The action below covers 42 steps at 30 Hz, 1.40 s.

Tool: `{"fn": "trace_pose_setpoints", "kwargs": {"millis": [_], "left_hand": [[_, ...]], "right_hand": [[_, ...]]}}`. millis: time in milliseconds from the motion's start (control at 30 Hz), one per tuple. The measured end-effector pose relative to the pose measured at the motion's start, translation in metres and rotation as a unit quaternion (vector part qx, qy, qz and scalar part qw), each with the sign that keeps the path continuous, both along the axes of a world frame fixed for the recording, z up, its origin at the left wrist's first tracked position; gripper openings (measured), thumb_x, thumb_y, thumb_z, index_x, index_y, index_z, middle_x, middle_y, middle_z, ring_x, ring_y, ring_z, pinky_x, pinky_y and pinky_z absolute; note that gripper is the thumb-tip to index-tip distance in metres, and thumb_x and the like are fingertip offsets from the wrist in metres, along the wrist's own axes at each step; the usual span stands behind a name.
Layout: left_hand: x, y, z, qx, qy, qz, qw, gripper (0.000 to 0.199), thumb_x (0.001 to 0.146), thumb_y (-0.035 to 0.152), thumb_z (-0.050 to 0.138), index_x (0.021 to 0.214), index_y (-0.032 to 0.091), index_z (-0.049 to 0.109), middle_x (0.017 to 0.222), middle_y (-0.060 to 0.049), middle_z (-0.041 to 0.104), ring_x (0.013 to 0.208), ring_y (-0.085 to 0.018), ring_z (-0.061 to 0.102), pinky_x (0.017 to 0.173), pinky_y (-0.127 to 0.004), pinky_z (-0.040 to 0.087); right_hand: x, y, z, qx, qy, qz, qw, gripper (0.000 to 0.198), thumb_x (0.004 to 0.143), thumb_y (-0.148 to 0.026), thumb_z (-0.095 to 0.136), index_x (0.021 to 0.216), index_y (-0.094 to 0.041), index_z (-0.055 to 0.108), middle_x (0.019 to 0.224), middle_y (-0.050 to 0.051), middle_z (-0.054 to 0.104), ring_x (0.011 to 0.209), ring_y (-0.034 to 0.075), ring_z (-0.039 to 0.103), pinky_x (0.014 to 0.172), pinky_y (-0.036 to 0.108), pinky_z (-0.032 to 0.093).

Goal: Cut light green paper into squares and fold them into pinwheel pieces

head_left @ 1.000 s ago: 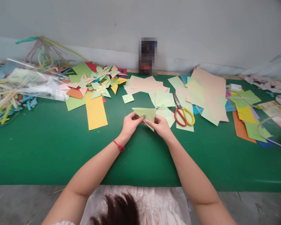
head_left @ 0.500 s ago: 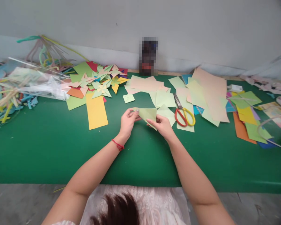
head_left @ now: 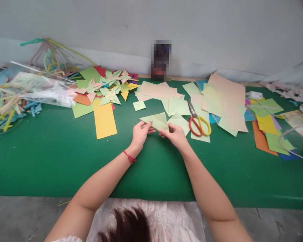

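Observation:
Between my two hands is a pale green folded paper (head_left: 157, 120), roughly a triangle, held just above the table. My left hand (head_left: 141, 132) pinches its lower left edge between thumb and fingers. At its lower right corner, my right hand (head_left: 175, 134) grips the paper with the thumb on top. Behind my right hand lies a light green square sheet (head_left: 178, 123). Scissors (head_left: 199, 125) with one red and one yellow handle rest to the right, blades pointing away. A small folded green square (head_left: 139, 106) lies beyond my left hand.
Folded paper stars (head_left: 111, 89) and a yellow sheet (head_left: 105, 119) lie left of centre. Pipe cleaners (head_left: 7, 111) and clear plastic fill the far left. Peach and green sheets (head_left: 226, 101) spread to the right, with coloured paper pieces (head_left: 267, 124) beyond. A blurred-out dark object (head_left: 161, 60) leans on the wall.
My left hand has slid down and slightly right along the paper's edge. The paper has turned, so its pointed left corner now shows past my fingers. My right hand has barely moved.

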<state>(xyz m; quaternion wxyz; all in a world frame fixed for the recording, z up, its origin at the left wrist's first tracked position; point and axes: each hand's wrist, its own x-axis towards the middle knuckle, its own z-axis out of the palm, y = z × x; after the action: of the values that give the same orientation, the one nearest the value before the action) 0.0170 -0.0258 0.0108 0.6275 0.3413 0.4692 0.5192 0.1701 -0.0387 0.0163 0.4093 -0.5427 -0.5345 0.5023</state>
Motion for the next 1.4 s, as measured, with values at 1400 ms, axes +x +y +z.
{"fn": "trace_pose_setpoints", "kwargs": {"millis": [1400], "left_hand": [[-0.022, 0.013, 0.009, 0.066, 0.112, -0.17, 0.977, 0.023, 0.072, 0.035, 0.065, 0.084, 0.017, 0.061, 0.07, 0.0, 0.063, 0.051, -0.012, 0.062, 0.051, -0.023, 0.051]], "right_hand": [[0.025, 0.008, 0.011, -0.025, 0.062, -0.059, 0.996, 0.034, 0.075, -0.05, 0.061, 0.08, -0.017, 0.061, 0.072, 0.006, 0.069, 0.07, 0.02, 0.068, 0.059, 0.029, 0.057]]}}
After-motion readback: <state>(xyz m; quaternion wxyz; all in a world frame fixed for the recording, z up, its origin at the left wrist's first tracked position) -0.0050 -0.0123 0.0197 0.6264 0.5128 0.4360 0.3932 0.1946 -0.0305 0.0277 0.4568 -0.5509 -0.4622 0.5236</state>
